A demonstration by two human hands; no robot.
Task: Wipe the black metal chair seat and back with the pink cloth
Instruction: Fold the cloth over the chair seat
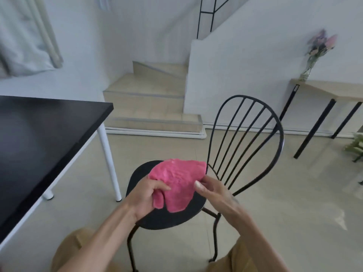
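The black metal chair stands in front of me, its round seat (170, 218) low in the view and its curved wire back (247, 142) rising to the right. Above the seat I hold the pink cloth (176, 179) spread between both hands. My left hand (147, 195) grips the cloth's left edge, with a fold hanging below the fingers. My right hand (212, 190) pinches its right edge close to the base of the back's bars. The cloth and my hands hide the middle of the seat.
A black-topped table (39, 138) with white legs stands close on the left. Tiled steps (149, 107) rise behind the chair. On the right a wooden side table (326, 91) with black legs carries a vase of flowers (316, 54). Pale floor lies around the chair.
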